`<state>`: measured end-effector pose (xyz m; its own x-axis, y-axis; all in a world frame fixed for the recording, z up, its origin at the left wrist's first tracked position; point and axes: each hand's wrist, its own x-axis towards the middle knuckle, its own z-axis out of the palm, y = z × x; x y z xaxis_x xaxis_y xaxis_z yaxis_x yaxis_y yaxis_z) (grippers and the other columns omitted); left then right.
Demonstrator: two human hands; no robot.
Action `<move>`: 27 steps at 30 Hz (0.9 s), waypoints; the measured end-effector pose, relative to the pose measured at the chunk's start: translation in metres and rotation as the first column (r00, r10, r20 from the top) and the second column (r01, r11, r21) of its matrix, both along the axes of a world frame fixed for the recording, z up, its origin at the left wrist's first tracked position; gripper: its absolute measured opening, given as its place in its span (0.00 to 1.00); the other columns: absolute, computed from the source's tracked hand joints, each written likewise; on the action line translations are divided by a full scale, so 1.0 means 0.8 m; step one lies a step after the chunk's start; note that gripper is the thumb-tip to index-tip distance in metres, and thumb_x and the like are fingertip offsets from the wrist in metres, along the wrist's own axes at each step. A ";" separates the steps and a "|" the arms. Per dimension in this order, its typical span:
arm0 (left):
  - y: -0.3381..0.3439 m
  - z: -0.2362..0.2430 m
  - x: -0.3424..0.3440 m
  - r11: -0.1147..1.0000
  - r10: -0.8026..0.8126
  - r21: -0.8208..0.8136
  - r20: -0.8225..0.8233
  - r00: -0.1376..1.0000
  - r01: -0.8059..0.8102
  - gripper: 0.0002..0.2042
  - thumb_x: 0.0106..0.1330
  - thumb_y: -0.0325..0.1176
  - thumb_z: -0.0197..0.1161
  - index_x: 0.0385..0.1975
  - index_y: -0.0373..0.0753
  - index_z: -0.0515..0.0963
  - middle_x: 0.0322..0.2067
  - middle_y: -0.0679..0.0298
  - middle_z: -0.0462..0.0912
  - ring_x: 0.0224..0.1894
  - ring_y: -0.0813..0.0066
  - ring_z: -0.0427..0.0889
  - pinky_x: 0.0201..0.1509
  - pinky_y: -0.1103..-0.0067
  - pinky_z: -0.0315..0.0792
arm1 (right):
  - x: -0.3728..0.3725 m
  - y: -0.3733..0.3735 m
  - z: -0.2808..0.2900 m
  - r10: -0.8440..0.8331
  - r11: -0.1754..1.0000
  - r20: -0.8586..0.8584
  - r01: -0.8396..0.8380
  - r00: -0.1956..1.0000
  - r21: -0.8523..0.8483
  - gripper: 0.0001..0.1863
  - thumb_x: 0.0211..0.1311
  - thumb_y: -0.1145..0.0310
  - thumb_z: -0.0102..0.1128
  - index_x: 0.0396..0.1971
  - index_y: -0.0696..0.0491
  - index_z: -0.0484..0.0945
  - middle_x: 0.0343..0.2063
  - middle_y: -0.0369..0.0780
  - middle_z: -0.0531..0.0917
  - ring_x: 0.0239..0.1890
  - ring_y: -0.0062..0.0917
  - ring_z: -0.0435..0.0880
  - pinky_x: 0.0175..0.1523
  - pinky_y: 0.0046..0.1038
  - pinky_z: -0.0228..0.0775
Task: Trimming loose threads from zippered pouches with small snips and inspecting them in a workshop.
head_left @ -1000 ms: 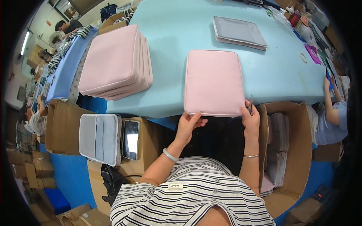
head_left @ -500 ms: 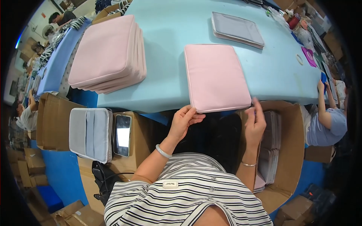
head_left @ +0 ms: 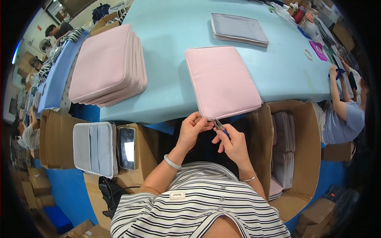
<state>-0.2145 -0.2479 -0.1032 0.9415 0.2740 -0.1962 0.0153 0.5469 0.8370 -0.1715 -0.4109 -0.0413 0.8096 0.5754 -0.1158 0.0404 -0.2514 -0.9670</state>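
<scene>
Pink case (head_left: 223, 83): one, flat, lying on the blue-covered table (head_left: 170, 85), its near side at the table's near edge, set askew with the far end leaning left. A second ago it lay squarer to the person.

Left hand (head_left: 193, 129): thumb and fingers pinched on the case's near left corner, as half a second ago.

Right hand (head_left: 233, 143): fingers closed round a small tool (head_left: 220, 127) with blue handles. Changed: half a second ago this hand was by the near right corner; now it is beside the left hand, tool tip at the pinched corner. Whether the tip bites on anything, cannot tell.

Meaning, as judged: attention has passed to the left corner, one hand steadying, the other applying the tool.

Surroundings, unchanged: stack (head_left: 101, 65) of pink cases, left on the table; grey case (head_left: 240, 28), beyond the pink one; open carton (head_left: 303, 154), right, with cases inside; phone (head_left: 127, 148), on a box, left.
</scene>
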 end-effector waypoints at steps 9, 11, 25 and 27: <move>-0.002 0.002 0.000 1.000 -0.015 -0.012 0.031 0.999 0.016 0.10 0.68 0.30 0.55 0.44 0.31 0.72 0.38 0.58 0.82 0.38 0.75 0.82 0.46 0.80 0.78 | 0.000 0.000 -0.004 0.017 1.000 -0.019 -0.018 1.000 -0.026 0.08 0.65 0.70 0.52 0.35 0.59 0.77 0.17 0.39 0.82 0.12 0.20 0.78 0.18 0.19 0.66; -0.003 0.002 0.000 1.000 -0.017 -0.015 0.037 0.999 0.018 0.10 0.69 0.30 0.55 0.44 0.31 0.72 0.38 0.58 0.82 0.37 0.75 0.82 0.46 0.80 0.78 | -0.001 0.000 -0.003 0.018 1.000 -0.038 -0.018 0.999 -0.015 0.09 0.65 0.70 0.51 0.35 0.59 0.77 0.17 0.39 0.82 0.12 0.19 0.78 0.18 0.19 0.66; -0.003 -0.001 0.000 0.999 -0.007 -0.031 0.060 0.998 0.009 0.10 0.69 0.29 0.54 0.45 0.31 0.71 0.39 0.57 0.81 0.38 0.72 0.83 0.46 0.78 0.78 | -0.002 0.001 -0.003 0.016 0.999 -0.095 -0.012 0.995 0.042 0.11 0.66 0.70 0.50 0.36 0.63 0.77 0.17 0.39 0.81 0.12 0.16 0.75 0.18 0.16 0.63; -0.002 -0.001 0.000 0.999 -0.024 -0.024 0.061 0.998 0.025 0.10 0.69 0.29 0.54 0.45 0.31 0.72 0.39 0.57 0.81 0.38 0.73 0.83 0.46 0.79 0.78 | -0.002 0.000 -0.005 0.013 0.999 -0.093 -0.009 0.996 0.047 0.11 0.66 0.70 0.50 0.36 0.63 0.77 0.17 0.39 0.80 0.12 0.16 0.75 0.18 0.16 0.63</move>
<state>-0.2148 -0.2496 -0.1040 0.9583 0.2463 -0.1448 -0.0214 0.5673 0.8232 -0.1731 -0.4106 -0.0452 0.7901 0.5908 -0.1634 -0.0476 -0.2065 -0.9773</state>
